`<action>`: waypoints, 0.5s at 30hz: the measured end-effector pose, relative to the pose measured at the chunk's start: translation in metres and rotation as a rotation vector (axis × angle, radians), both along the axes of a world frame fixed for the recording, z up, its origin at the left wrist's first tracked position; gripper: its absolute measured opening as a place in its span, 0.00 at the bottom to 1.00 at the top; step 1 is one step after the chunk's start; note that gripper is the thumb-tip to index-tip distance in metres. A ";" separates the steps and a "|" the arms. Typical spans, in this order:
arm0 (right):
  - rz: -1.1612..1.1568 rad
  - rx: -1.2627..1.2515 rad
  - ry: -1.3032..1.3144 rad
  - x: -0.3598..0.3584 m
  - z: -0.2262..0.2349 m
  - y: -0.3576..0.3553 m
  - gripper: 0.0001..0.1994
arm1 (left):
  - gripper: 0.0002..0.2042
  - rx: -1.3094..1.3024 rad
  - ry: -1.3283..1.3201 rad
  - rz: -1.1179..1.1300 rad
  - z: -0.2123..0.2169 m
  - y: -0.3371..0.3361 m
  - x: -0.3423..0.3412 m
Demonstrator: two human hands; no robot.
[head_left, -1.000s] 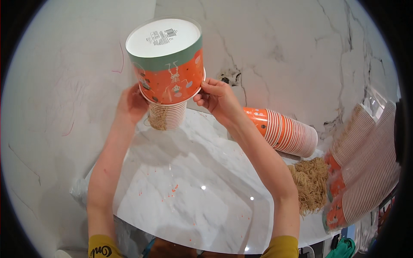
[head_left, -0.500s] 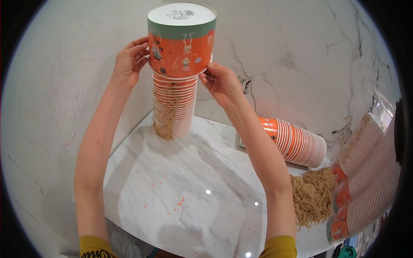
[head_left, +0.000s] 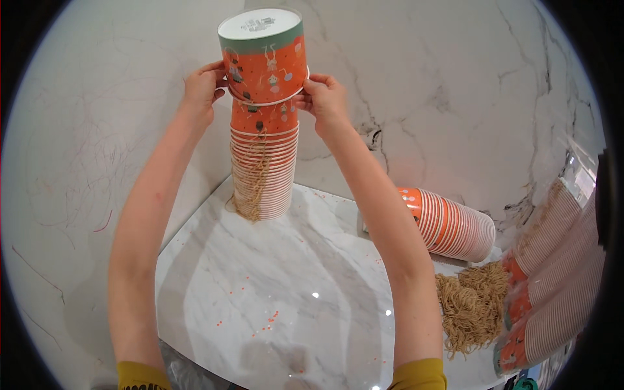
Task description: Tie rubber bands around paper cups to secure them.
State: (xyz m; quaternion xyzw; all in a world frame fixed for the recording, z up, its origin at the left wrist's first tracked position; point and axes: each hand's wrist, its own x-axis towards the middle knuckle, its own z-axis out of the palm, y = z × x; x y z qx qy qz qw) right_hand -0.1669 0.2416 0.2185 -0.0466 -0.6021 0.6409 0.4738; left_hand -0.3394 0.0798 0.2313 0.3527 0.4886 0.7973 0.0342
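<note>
Both my hands hold an upside-down orange paper tub [head_left: 266, 68] with a green band and a white base facing up. My left hand [head_left: 205, 94] grips the left side of its rim, fingers curled, and my right hand [head_left: 323, 101] pinches the rim at the right. Directly beneath is a tall stack of nested paper tubs [head_left: 279, 172], also upside down, its orange top tub partly covered by the held one. I cannot tell whether the two touch. Tan strands of string [head_left: 250, 185] hang down the front of the stack.
A second tub stack [head_left: 452, 224] lies on its side at the right, beyond my right forearm. Near it sits a tan heap of string [head_left: 478, 302]. Several plastic-wrapped tub stacks [head_left: 559, 305] lean at the far right. Orange specks dot the marble-patterned table [head_left: 260, 279]; walls stand behind.
Both hands have brought the held tub slightly left, and it looks smaller and farther from me. More of the top tub in the stack now shows under its rim.
</note>
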 end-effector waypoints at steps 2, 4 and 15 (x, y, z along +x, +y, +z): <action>-0.015 0.011 -0.032 -0.007 -0.002 0.006 0.15 | 0.16 -0.034 -0.023 0.004 -0.002 0.005 -0.005; -0.004 -0.017 -0.035 -0.016 -0.005 0.009 0.14 | 0.15 -0.064 -0.025 0.005 -0.005 0.006 -0.007; -0.286 0.169 -0.155 -0.046 -0.024 0.028 0.13 | 0.17 -0.191 0.038 0.034 -0.024 0.009 -0.010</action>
